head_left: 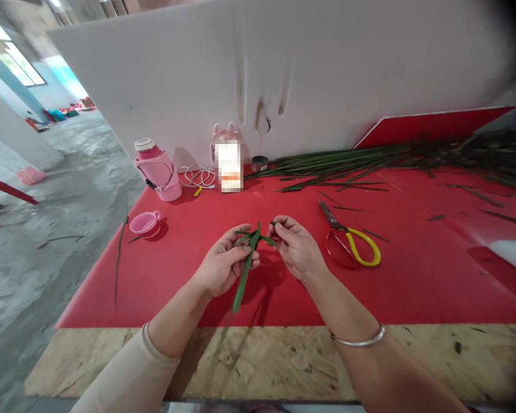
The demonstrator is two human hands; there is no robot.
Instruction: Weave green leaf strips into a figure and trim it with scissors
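Pink bottle (165, 175) and cup (145, 225) at the left of the table (163, 281)

The bottle stands far left, the cup nearer. Right of the bottle lie a white cable (196, 177) and a yellow tag (198, 191), then a pink eared object (226, 133) behind a pixelated rectangle (229, 165), and a small round tin (259, 164). A white panel (176, 74) rises behind.

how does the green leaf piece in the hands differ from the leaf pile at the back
The leaf piece is held up in the left hand; the leaf pile lies on the red tabletop. The leaf piece is small, its ends pointing several ways; the leaf pile is far larger, its long strips mostly running sideways. Both are green.
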